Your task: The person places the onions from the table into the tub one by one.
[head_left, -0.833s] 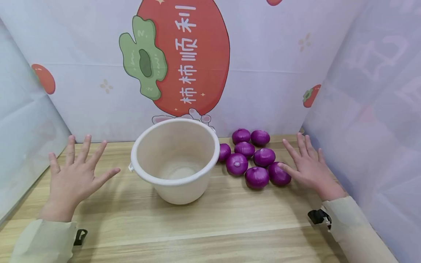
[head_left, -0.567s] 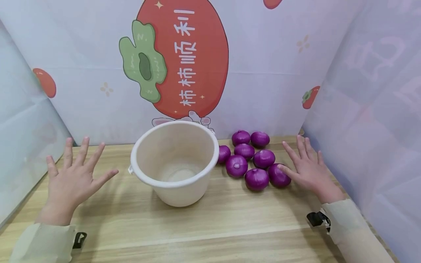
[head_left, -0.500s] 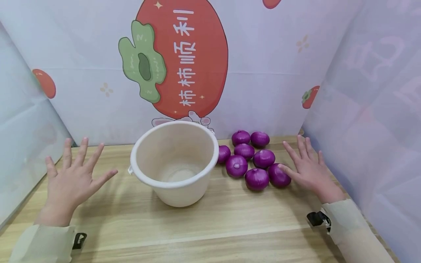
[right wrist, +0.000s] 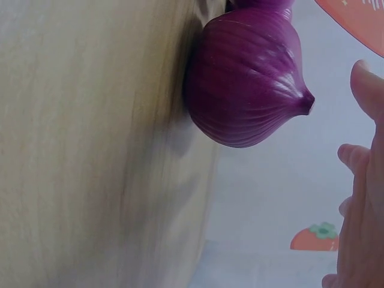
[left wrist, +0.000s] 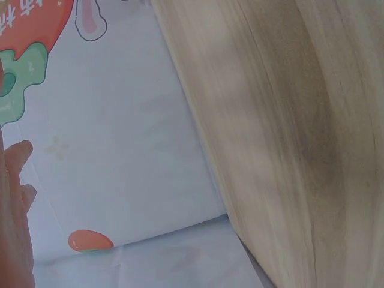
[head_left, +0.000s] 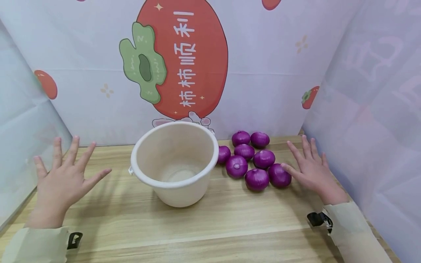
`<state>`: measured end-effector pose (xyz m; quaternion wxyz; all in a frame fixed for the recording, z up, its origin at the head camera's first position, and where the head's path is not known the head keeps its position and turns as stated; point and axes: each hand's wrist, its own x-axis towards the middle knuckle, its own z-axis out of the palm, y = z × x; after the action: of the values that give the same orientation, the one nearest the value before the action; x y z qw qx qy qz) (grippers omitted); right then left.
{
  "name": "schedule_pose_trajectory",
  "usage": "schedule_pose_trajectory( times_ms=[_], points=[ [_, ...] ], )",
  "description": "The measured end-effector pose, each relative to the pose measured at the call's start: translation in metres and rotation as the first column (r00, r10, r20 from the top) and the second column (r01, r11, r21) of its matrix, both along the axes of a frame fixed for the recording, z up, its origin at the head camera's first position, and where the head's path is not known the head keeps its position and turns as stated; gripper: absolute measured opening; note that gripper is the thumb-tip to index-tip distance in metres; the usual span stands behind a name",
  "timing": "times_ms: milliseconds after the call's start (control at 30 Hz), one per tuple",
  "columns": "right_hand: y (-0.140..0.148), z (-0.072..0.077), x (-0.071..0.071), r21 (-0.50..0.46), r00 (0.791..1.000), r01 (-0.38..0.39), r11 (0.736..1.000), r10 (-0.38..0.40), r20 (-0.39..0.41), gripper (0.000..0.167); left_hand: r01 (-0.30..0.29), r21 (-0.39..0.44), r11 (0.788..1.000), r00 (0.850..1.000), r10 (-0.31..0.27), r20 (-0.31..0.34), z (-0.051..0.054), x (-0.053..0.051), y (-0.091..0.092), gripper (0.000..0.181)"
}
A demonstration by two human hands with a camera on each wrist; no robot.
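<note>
Head view shows splayed, empty hands (head_left: 62, 182) (head_left: 315, 173) and glossy purple onions (head_left: 236, 166), the leftmost (head_left: 224, 155) unclear.

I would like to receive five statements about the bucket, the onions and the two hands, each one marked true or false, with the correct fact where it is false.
1. The bucket stands upright on the table. True.
2. The right hand is nearer to the onions than the left hand is. True.
3. The onions lie inside the bucket. False: they lie on the table, on the person's right of it.
4. The left hand grips the bucket. False: it is spread open, apart from the bucket.
5. In the head view, the bucket hides part of one of the onions. True.
</note>
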<state>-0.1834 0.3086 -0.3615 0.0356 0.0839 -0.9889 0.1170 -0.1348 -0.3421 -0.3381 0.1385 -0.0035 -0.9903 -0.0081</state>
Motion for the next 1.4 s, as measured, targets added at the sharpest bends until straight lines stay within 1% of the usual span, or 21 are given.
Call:
schedule_pose_trajectory(
  times_ms=[200,400,567,700,867,933,1067,1167,1200,1267,1333,1400],
  points=[
    [-0.001,0.001,0.002,-0.042,1.0,0.001,0.999,-0.002,-0.018,0.081,-0.005,0.005,1.0,1.0,0.005,-0.018,0.006,0.003,-0.002,0.088],
    [0.0,0.001,0.003,-0.081,0.998,0.004,0.997,-0.009,-0.057,0.078,0.008,0.035,0.999,0.997,-0.005,-0.075,0.015,0.006,0.004,0.084],
    [0.0,-0.001,0.001,-0.098,0.998,0.006,0.995,-0.012,-0.062,0.078,0.019,0.034,0.999,0.992,-0.014,-0.128,0.022,0.009,0.011,0.081],
    [0.001,-0.003,0.001,-0.119,0.996,-0.002,0.993,-0.008,-0.084,0.075,0.053,0.037,0.998,0.984,-0.046,-0.172,0.027,0.01,0.019,0.079],
    [0.004,-0.004,0.001,-0.151,0.99,-0.019,0.988,-0.002,-0.14,0.071,0.113,0.072,0.991,0.972,-0.095,-0.216,0.032,0.011,0.027,0.076],
    [0.005,-0.005,0.001,-0.164,0.989,-0.018,0.986,-0.006,-0.147,0.071,0.137,0.089,0.987,0.966,-0.113,-0.234,0.035,0.011,0.031,0.074],
    [0.006,-0.005,0.001,-0.175,0.991,-0.01,0.985,-0.014,-0.134,0.071,0.18,0.105,0.978,0.945,-0.142,-0.294,0.038,0.009,0.039,0.071],
    [0.007,-0.008,-0.001,-0.18,0.991,-0.031,0.983,0.006,-0.137,0.071,0.204,0.108,0.973,0.926,-0.157,-0.343,0.04,0.007,0.045,0.069],
    [0.007,-0.009,-0.002,-0.182,0.99,-0.043,0.982,0.017,-0.142,0.07,0.22,0.109,0.969,0.915,-0.166,-0.369,0.041,0.006,0.047,0.069],
    [0.008,-0.011,-0.004,-0.199,0.986,-0.079,0.977,0.047,-0.161,0.068,0.253,0.107,0.962,0.887,-0.186,-0.424,0.041,0.004,0.051,0.069],
    [0.008,-0.013,-0.006,-0.232,0.985,-0.105,0.967,0.068,-0.162,0.067,0.277,0.096,0.956,0.857,-0.201,-0.475,0.041,0.002,0.055,0.072],
    [0.007,-0.014,-0.007,-0.264,0.986,-0.119,0.957,0.082,-0.149,0.066,0.29,0.087,0.953,0.832,-0.206,-0.515,0.041,0.001,0.059,0.074]
  ],
)
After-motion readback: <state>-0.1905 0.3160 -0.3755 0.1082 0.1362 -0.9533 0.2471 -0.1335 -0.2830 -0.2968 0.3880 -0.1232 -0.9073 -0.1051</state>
